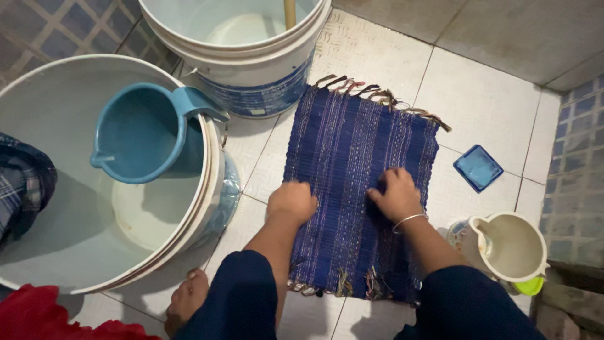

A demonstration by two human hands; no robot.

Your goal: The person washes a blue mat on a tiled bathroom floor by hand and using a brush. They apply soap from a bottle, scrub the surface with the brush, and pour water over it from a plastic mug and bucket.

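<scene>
dark blue trouser knees (242, 296) fill the bottom of the view, with a bare foot (186, 301) on the tile beside them. just beyond, both hands press down on a blue woven cloth mat with frayed fringe at its two ends (352, 189), which lies flat on the white tiled floor (484, 101).

the mat looks soft and limp, probably wet and so heavier than it seems; it would sag and fold if lifted from one point, so the edges or corners near the fringe seem the best places to take hold.

left hand (291, 203) is curled into a loose fist, knuckles down on the mat's left edge, gripping nothing that can be seen. right hand (396, 194), with a thin silver bangle (409, 220) at the wrist, is bent with the fingers tucked against the weave near the middle; whether it pinches a fold or something small underneath cannot be told.

outward to the right, a cream plastic jug with a green base (513, 249) stands near the right forearm, and a small blue square lid-like piece (478, 167) lies on the tile. to the left sits a large white plastic tub (63, 239) with a light blue plastic scoop jug (138, 132) resting in it. another white bucket with a blue band (251, 56) stands touching the mat's far corner. checked cloth (22, 182) and red cloth (38, 315) show at the left edge.
</scene>
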